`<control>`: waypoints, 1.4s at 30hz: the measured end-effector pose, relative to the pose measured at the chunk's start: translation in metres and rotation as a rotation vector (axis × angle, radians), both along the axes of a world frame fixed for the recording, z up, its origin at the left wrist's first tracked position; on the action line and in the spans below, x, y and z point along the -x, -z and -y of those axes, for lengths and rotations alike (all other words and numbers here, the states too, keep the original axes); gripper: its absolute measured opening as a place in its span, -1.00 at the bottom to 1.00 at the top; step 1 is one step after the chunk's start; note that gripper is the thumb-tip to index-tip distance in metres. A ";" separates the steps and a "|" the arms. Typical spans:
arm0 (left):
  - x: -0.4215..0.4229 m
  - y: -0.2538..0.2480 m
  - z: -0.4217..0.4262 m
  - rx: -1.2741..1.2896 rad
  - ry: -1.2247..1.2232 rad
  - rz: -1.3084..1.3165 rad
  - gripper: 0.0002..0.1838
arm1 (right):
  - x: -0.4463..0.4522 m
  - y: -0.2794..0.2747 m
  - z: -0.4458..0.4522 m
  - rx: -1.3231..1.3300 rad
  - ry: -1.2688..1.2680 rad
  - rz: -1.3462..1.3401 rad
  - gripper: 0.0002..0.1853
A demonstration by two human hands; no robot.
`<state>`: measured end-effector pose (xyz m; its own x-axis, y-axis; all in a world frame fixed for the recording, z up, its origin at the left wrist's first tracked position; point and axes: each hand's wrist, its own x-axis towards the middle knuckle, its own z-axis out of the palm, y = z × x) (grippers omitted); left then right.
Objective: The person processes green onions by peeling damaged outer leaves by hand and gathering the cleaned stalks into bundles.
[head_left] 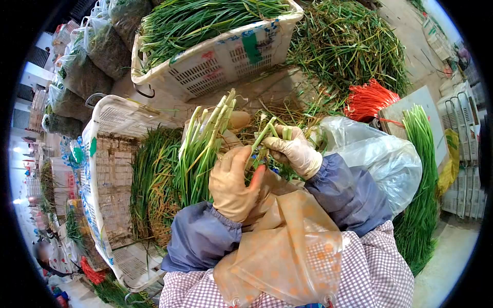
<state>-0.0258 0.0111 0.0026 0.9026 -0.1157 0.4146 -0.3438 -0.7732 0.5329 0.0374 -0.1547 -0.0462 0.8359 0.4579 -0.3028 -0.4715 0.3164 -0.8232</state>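
My right hand point(295, 152), in a pale thin glove, pinches a few short-looking green stalks point(264, 134) between thumb and fingers. Across from it, my left hand point(233, 180) wears a yellowish glove. Its fingers are curved and its thumb stands apart, the index fingertip close to the lower end of one stalk. The thumb tip looks orange. Behind the left hand, a loose bunch of long green stalks point(203, 154) leans upright, pale cut ends up, against the leafy greens point(154, 179) in the left crate. Whether the left palm touches that bunch is hidden.
A white crate point(100, 205) stands at left, another crate point(215, 66) full of greens ahead. Trimmed leaves point(354, 46) are heaped at the back right. Red ties point(371, 100) lie by a board point(421, 120); a long green bundle point(418, 205) and clear plastic bag point(380, 159) sit right.
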 end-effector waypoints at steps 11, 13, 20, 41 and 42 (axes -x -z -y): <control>-0.004 -0.007 -0.011 0.216 0.005 -0.060 -0.51 | 0.001 -0.025 0.007 0.082 0.121 0.143 -0.85; 0.004 -0.019 -0.031 0.051 0.190 0.199 -0.45 | -0.009 -0.019 0.012 0.039 0.068 0.124 -0.82; -0.027 0.010 -0.088 0.380 -0.152 -0.279 0.13 | -0.016 0.032 -0.005 -0.103 0.032 -0.087 -0.74; -0.013 0.010 -0.007 1.698 -0.037 -1.455 -0.65 | -0.046 -0.039 0.060 0.259 -0.263 0.128 -0.73; -0.011 0.013 -0.006 1.651 0.096 -1.401 -0.61 | -0.043 -0.036 0.066 0.310 -0.228 0.116 -0.76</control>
